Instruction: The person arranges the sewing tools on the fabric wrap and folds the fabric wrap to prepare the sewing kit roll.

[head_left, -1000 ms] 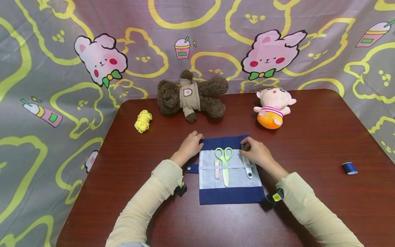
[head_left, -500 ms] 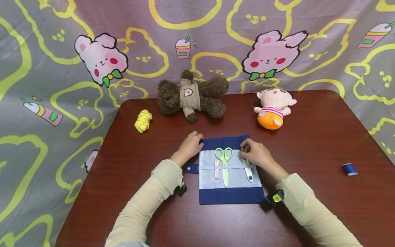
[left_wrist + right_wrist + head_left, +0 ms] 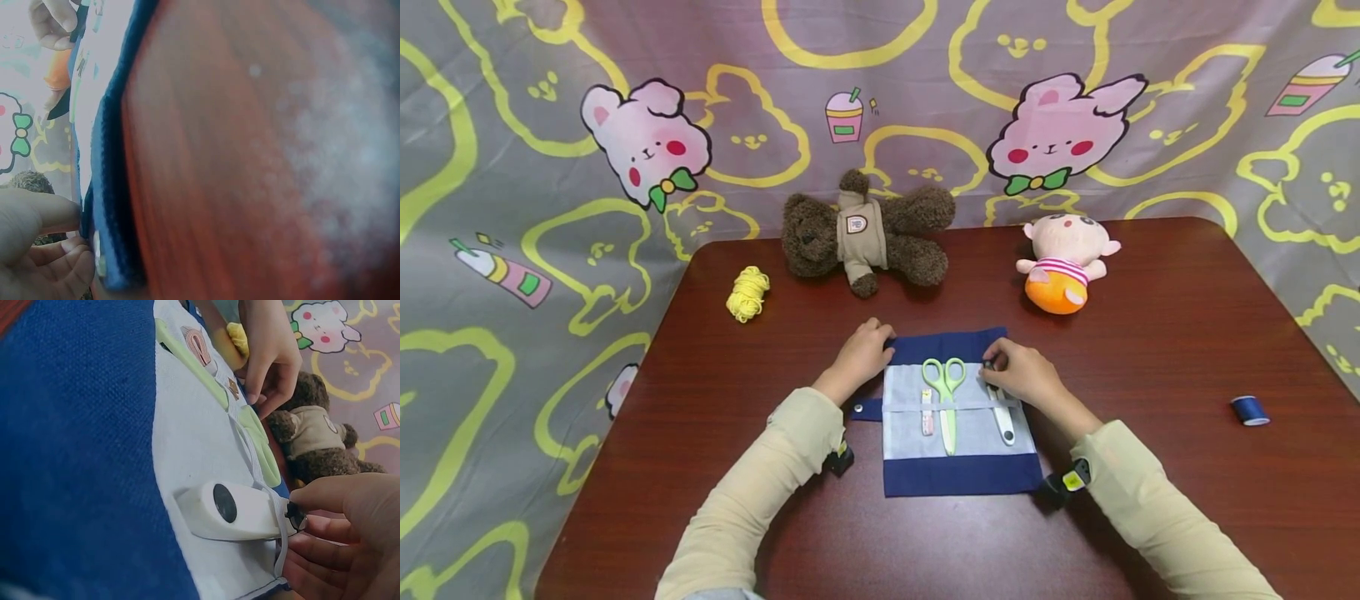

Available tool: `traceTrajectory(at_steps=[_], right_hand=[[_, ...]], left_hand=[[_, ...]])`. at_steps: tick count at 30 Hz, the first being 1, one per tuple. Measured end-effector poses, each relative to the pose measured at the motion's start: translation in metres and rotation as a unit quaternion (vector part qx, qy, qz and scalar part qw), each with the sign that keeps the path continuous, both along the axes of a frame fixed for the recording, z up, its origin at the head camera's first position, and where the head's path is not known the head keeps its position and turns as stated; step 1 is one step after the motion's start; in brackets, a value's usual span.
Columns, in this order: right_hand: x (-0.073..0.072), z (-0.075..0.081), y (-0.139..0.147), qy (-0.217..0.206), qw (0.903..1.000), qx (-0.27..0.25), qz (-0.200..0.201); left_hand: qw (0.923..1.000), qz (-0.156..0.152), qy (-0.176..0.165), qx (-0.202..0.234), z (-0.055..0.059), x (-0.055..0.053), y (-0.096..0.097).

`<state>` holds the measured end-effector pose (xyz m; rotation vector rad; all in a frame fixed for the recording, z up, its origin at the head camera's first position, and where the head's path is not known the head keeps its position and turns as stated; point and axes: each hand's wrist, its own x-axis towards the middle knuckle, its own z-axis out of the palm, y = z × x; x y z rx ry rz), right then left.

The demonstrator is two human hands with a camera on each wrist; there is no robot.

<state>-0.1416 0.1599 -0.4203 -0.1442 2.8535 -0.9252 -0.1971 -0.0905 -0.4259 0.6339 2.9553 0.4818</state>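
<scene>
A navy and light-blue cloth tool roll (image 3: 958, 477) lies unrolled on the table. My left hand (image 3: 862, 357) pinches its far left corner between thumb and fingers. My right hand (image 3: 1024, 369) grips the dark end of a white-handled tool (image 3: 240, 511) with a black oval on its handle. That tool passes under the thin elastic band (image 3: 973, 406), its white end pointing toward me; my fingers partly hide the dark end. Light-green scissors (image 3: 951, 396) sit under the band in the middle, handles away from me. Left of them, a pinkish folded tape measure (image 3: 927, 412) is held there too.
Behind the roll lie a brown teddy bear (image 3: 862, 237) and a pink plush toy (image 3: 1063, 262). A yellow yarn bundle (image 3: 748, 294) is at the back left, a blue thread spool (image 3: 1251, 410) at the right. A snap tab (image 3: 868, 410) sticks out left.
The white-handled tool has slid a little toward me under the elastic band, pushed by my right hand. My left hand has stayed at the corner.
</scene>
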Motion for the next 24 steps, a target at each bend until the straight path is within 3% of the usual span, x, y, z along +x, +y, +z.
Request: traceTrajectory(at_steps=[24], right_hand=[[0.0,-0.005,0.0004,-0.004,1.0,-0.005,-0.003]], left_hand=[[0.9999,0.0,-0.013,0.008,-0.0011,0.001,-0.0008]])
